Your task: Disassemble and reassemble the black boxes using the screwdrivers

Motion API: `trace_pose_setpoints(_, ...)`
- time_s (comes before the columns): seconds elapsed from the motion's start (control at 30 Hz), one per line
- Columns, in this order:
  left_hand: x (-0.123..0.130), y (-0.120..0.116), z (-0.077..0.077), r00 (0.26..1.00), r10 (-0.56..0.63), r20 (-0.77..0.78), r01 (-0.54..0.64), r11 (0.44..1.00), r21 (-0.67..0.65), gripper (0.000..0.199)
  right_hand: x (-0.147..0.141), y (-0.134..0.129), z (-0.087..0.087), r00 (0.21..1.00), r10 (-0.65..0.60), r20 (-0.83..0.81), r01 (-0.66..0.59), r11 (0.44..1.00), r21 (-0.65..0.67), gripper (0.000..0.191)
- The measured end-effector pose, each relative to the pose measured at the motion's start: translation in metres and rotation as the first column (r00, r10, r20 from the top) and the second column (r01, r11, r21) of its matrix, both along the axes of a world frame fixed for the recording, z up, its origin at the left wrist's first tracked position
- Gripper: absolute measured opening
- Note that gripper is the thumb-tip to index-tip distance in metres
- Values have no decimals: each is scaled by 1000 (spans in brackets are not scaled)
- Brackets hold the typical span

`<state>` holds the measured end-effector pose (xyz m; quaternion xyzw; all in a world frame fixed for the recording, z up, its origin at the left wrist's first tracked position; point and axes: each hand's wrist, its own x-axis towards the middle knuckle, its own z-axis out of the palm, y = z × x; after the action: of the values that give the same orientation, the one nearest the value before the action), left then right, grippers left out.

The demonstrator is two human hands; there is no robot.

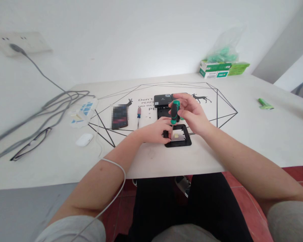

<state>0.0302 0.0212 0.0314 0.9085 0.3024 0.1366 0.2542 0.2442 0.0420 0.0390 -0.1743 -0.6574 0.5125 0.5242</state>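
A green-and-black screwdriver [175, 112] stands nearly upright in my right hand [192, 114], its fingers closed round the handle. The shaft points down at the left inner side of a black square frame [178, 144], which lies flat and has a pale plate with a small yellowish piece inside. My left hand [160, 130] is closed at the frame's left edge, fingertips against it beside the shaft. Behind the hands are a black box-shaped device [163, 100] and another dark part [163, 113], partly covered by my fingers.
A small screwdriver [139, 113] and a phone [120, 117] lie left of the hands. Farther left are a white case [84, 139], glasses [31, 144], and grey cables [53, 104]. Green-and-white boxes [215, 69] stand at the back right; a green tool [266, 104] lies right. A thin cable crosses my left arm.
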Motion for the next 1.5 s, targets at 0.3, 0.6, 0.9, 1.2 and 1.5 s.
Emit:
trace_pose_setpoints(0.3, 1, 1, -1, 999, -25, 45, 25, 1000, 14, 14, -1, 4, -6, 1000, -13, 11, 12, 997, 79, 50)
trace_pose_setpoints(0.6, -9, 7, 2, 995, 54, 79, -60, 995, 82, 3, 2, 17, -10, 964, -240, -113, 256, 952, 170, 46)
trace_pose_setpoints(0.9, -45, 41, -9, 686, 724, -79, -634, 647, 424, 11, 18, 59, -27, 799, -590, -118, 600, 797, 70, 43)
trace_pose_setpoints(1.2, -49, 52, -26, 664, 727, -173, -618, 664, 421, 19, 11, 51, -21, 800, -597, -57, 597, 802, -18, 41)
trace_pose_setpoints(1.5, -51, 45, -13, 735, 677, -29, -618, 688, 381, 33, 12, 48, -14, 748, -662, -51, 664, 747, 37, 35)
